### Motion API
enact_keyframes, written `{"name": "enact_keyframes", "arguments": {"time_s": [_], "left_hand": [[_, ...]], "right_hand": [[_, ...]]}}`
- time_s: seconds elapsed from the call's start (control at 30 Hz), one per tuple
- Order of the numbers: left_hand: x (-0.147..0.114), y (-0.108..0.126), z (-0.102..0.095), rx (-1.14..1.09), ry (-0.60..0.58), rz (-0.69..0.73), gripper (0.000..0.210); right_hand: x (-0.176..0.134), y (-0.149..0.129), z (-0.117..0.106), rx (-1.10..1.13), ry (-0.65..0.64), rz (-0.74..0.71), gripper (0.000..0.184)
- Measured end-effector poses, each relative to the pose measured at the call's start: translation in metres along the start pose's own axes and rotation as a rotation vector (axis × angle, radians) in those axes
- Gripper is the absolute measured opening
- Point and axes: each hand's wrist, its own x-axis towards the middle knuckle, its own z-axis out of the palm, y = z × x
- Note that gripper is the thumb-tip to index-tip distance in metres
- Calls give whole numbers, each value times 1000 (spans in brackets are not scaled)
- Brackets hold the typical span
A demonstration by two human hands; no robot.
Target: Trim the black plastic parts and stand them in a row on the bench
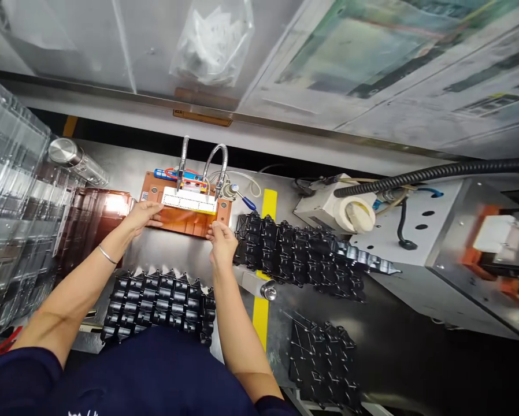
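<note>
My left hand (144, 216) reaches to the left side of a shiny amber sheet (184, 222), with thumb and fingers closing at its edge. At the sheet's right side, my right hand (222, 240) has thumb and forefinger pinched together. The sheet lies over the front of an orange-brown fixture board (150, 184). Across its upper part runs a white strip (190, 201) with rows of small black marks. Two flexible metal hoses (218, 150) bend down towards the strip. Behind it are a blue cylinder (160, 173) and a blue-handled toggle clamp (247, 202).
Black moulded parts in trays lie before me (159, 306), to the right (298, 251) and lower right (324, 364). Clear plastic trays (12, 202) stack at left, beside a metal flask (80, 162). A white machine (329, 205) stands right. Yellow tape (260, 323) crosses the bench.
</note>
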Motion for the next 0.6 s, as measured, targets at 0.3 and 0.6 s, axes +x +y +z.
{"name": "enact_keyframes", "arguments": {"time_s": [0.3, 0.6], "left_hand": [[12, 2, 7, 46, 122, 24, 28], [41, 3, 10, 158, 273, 84, 31]], "right_hand": [[6, 0, 11, -21, 60, -30, 29], [21, -3, 10, -145, 47, -36, 23]]}}
